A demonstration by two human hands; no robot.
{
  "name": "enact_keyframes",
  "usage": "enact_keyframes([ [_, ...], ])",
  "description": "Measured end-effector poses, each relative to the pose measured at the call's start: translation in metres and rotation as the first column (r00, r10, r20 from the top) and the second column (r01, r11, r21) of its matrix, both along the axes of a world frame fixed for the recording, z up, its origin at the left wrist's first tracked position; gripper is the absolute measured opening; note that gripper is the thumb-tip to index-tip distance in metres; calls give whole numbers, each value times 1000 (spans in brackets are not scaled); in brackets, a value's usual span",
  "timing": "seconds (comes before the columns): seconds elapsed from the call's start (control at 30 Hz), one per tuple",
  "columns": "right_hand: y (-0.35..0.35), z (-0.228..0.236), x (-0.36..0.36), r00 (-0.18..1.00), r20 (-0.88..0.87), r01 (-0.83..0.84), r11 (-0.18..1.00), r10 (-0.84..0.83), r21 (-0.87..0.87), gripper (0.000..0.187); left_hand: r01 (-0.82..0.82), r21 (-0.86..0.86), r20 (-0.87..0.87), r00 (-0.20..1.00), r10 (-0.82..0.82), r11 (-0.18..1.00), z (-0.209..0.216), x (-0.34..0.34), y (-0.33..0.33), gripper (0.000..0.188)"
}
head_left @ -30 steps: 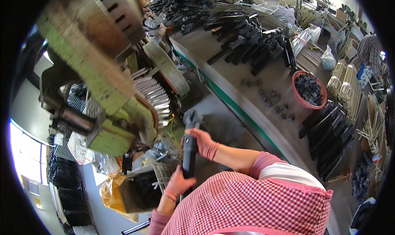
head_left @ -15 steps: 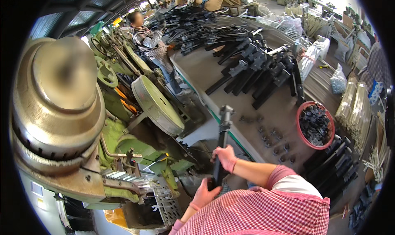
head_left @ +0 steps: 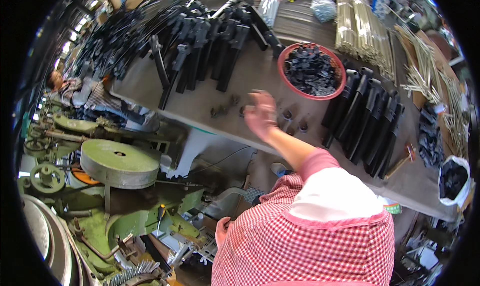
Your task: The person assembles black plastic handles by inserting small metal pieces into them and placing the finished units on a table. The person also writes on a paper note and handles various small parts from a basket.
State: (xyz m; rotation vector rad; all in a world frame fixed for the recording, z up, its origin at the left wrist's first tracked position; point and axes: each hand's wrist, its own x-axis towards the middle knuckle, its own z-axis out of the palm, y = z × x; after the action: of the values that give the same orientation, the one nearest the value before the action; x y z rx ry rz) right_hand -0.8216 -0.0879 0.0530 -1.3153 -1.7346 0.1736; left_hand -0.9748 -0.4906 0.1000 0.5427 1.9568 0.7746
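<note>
My right hand [head_left: 262,117], slightly blurred, reaches over the grey table [head_left: 200,110] with its fingers apart and no tube in it. Small dark round fittings [head_left: 287,115] lie beneath and beside it in loose rows. My left hand [head_left: 222,231] hangs low beside my checked apron, which hides most of it; what its fingers hold, if anything, cannot be seen. Beyond my right hand stands a red round basket [head_left: 285,78] full of small black parts [head_left: 311,70]. Black tubes with bracket heads [head_left: 192,53] lie fanned out at the far left of the table.
More black tubes [head_left: 367,118] lie in a row on the right, near a hammer [head_left: 402,161] and a white bag of black parts [head_left: 454,181]. Green machinery with a large round wheel [head_left: 120,158] fills the left. A person [head_left: 85,91] works at the far left. Bundled pale rods [head_left: 362,31] lie behind.
The view has swung to the right. The black tube that both hands held is out of them. My right hand has moved out over the table fittings; my left has dropped beside my apron.
</note>
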Motion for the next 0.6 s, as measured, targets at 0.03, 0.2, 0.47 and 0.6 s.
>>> enact_keyframes([
  [0.03,-5,-12,59,989,41,144,989,-142,-26,49,66,32,-61,996,-64,997,5,-4,7,32],
  [0.2,-35,-41,236,605,390,793,570,-694,-216,78,277,79,-178,949,-260,958,8,-5,46,29],
  [0.47,-6,-36,297,697,-130,326,474,-705,-818,51,360,382,45,913,-406,851,22,25,124,20],
  [0.6,-96,-30,226,784,-380,242,805,-492,-542,40,454,531,112,799,-590,715,43,46,190,13],
])
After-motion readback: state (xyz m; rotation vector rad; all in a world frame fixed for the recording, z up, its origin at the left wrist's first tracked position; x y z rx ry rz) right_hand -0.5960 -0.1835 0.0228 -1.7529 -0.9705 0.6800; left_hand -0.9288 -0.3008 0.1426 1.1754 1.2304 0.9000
